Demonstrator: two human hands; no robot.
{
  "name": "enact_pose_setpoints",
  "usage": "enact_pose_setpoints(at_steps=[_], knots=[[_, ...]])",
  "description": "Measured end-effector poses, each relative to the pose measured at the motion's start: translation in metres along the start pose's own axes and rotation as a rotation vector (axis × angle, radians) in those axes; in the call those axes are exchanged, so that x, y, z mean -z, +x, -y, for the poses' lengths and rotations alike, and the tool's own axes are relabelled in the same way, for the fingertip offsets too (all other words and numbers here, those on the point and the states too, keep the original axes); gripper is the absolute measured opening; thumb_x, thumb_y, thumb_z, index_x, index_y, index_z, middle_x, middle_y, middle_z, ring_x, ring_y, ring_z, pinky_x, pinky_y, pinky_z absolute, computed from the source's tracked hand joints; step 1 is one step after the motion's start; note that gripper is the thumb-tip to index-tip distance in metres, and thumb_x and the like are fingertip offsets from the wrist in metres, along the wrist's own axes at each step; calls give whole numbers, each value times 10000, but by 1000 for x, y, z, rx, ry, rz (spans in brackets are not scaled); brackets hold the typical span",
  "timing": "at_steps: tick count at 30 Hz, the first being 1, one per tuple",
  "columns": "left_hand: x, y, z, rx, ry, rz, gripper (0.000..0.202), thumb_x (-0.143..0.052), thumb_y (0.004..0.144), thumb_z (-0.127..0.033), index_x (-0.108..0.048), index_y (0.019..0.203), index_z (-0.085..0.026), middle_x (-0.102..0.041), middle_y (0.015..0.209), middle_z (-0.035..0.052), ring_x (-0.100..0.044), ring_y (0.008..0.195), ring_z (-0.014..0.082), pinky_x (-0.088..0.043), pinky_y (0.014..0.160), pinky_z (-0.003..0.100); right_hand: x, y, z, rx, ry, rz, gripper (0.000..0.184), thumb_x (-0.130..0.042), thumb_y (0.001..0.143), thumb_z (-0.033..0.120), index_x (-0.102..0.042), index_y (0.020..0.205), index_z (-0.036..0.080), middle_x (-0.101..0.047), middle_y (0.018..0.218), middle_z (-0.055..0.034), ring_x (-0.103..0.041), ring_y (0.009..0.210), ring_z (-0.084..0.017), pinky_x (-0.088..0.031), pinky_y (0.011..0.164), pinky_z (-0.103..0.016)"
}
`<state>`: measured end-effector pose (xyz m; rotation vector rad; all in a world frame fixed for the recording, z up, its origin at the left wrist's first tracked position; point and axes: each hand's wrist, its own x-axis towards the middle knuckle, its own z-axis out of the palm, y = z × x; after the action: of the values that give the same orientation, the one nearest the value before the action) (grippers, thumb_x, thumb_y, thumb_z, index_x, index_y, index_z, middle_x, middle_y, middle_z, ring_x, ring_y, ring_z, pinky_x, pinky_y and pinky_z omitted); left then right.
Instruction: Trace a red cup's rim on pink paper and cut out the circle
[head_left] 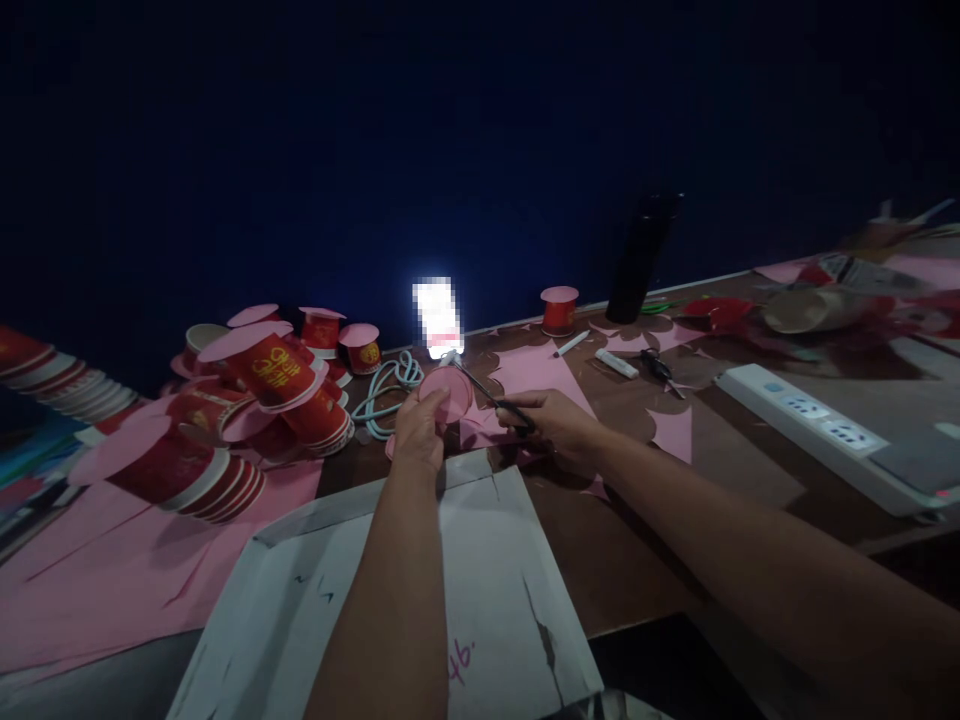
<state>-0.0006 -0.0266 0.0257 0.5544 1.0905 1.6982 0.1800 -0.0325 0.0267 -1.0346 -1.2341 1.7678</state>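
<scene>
My left hand (420, 432) is closed around a round pink paper disc (452, 396), its thumb lying across the face. Whether a cup sits behind the disc I cannot tell. My right hand (555, 425) grips black-handled scissors (517, 415), whose blades point up and left to the disc's far edge. Whether the blades touch the paper is unclear. Pink paper with scalloped cut-outs (536, 370) lies just beyond my hands. To the left, red paper cups (274, 375) with pink discs on their ends lie heaped and partly stacked.
A white cardboard box panel (495, 540) lies under my forearms. Behind my left hand are a coiled cable (390, 385) and a lit phone (438, 315). A dark bottle (641, 262), a marker (616, 365) and a power strip (817, 425) stand or lie to the right.
</scene>
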Motion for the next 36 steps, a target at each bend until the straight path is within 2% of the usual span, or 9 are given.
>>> enact_pose_setpoints(at_steps=[9, 19, 27, 31, 36], knots=[[1, 0, 1, -7, 8, 12, 368, -771, 476, -193, -621, 810, -150, -611, 647, -21, -560, 565, 108, -430, 558, 227, -1, 0, 1, -12, -2, 0, 419, -778, 687, 323, -709, 1078, 192, -610, 641, 3, -459, 463, -56, -316, 364, -152], [-1, 2, 1, -8, -50, -15, 331, -758, 491, -139, -627, 794, -149, -624, 674, -19, -575, 587, 103, -466, 646, 248, 0, 1, 0, 12, -24, -34, 424, -775, 693, 330, -701, 1093, 209, -653, 692, -16, -526, 486, -87, -395, 355, -175], [0, 4, 2, 25, -77, -104, 300, -747, 500, -119, -555, 727, -168, -599, 639, -52, -550, 544, 89, -405, 520, 206, 3, 5, -2, 44, -55, -66, 436, -780, 698, 332, -697, 1110, 217, -690, 766, -36, -539, 523, -79, -361, 357, -150], [-2, 3, 0, 25, -84, -111, 285, -744, 511, -117, -549, 714, -167, -592, 615, -52, -536, 521, 92, -392, 504, 211, 4, 6, -4, 49, -53, -53, 434, -783, 691, 352, -699, 1097, 223, -688, 776, -35, -515, 497, -64, -309, 332, -138], [-1, 3, 0, 25, -107, -96, 239, -725, 552, -98, -560, 710, -165, -602, 629, -44, -547, 537, 96, -398, 516, 218, 4, 7, -4, 52, -53, -43, 416, -776, 698, 352, -700, 1082, 213, -683, 778, -30, -505, 498, -57, -310, 339, -132]])
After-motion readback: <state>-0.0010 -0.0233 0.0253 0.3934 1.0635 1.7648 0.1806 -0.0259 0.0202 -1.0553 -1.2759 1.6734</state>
